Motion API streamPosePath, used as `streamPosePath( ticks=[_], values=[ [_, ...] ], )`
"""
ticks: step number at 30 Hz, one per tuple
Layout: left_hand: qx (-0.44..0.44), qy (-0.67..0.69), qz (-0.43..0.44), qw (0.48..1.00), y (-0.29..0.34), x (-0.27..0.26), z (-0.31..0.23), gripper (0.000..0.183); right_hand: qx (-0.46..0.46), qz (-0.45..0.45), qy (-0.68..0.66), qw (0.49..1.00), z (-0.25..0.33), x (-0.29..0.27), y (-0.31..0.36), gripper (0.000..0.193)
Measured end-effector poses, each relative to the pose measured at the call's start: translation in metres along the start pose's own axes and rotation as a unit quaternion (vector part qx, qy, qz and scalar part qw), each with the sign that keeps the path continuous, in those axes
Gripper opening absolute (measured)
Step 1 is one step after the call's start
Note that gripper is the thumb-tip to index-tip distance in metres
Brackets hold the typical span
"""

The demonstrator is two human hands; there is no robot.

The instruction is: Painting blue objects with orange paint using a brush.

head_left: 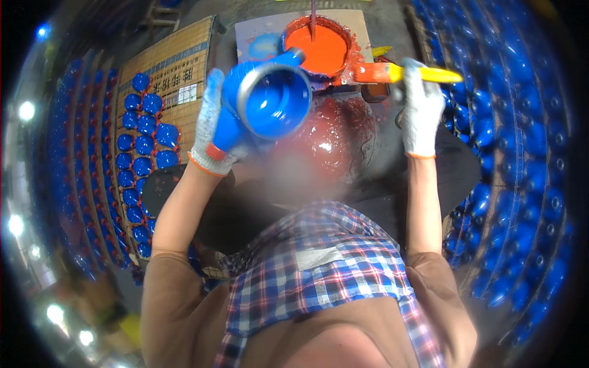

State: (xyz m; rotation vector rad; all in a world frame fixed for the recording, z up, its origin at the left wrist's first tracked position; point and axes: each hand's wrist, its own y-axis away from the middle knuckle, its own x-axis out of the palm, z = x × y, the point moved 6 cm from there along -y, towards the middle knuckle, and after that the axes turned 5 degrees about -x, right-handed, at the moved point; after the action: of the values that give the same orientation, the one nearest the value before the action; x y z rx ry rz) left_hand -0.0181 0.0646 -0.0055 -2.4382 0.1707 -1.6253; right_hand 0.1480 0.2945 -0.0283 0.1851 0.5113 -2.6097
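My left hand [210,119], in a white glove with an orange cuff, is closed round a hollow blue metal casting [230,95]. The casting looks like a valve body or pipe fitting, its round mouth rimmed in bare grey metal. In my gloved right hand [423,116] is a paintbrush [396,73] with a yellow handle, held level. Its bristles are coated orange-red and point left, close beside the paint pot [350,50]. Bright orange-red paint [325,54] fills the pot, and a thin stick [313,24] stands in it.
Below the pot lies a rounded mass [350,132] smeared with dark red paint. The pot rests on a stained board [261,34]. Rows of blue castings [146,126] with red edges stand on a wooden panel [184,52] at left. More blue castings [521,165] fill the right.
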Motion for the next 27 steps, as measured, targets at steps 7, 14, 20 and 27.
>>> streamPosePath(
  ticks=[7, 14, 20, 27],
  values=[
    [-0.089, -0.17, -0.348, 0.918, 0.035, -0.071, 0.016, 0.072, -0.079, 0.09, 0.145, 0.982, -0.071, 0.092, -0.046, 0.032],
    [-0.102, -0.357, -0.382, 0.846, 0.042, -0.081, -0.012, 0.084, -0.108, 0.095, 0.166, 0.975, -0.086, 0.114, -0.046, 0.029],
    [0.172, -0.88, -0.1, 0.432, 0.014, -0.012, -0.01, 0.09, 0.008, 0.024, 0.091, 0.996, -0.098, 0.063, -0.03, 0.035],
    [0.225, -0.916, 0.277, 0.184, 0.012, -0.002, 0.015, 0.055, 0.183, 0.051, -0.178, 0.966, -0.081, 0.044, -0.012, 0.039]
  ],
)
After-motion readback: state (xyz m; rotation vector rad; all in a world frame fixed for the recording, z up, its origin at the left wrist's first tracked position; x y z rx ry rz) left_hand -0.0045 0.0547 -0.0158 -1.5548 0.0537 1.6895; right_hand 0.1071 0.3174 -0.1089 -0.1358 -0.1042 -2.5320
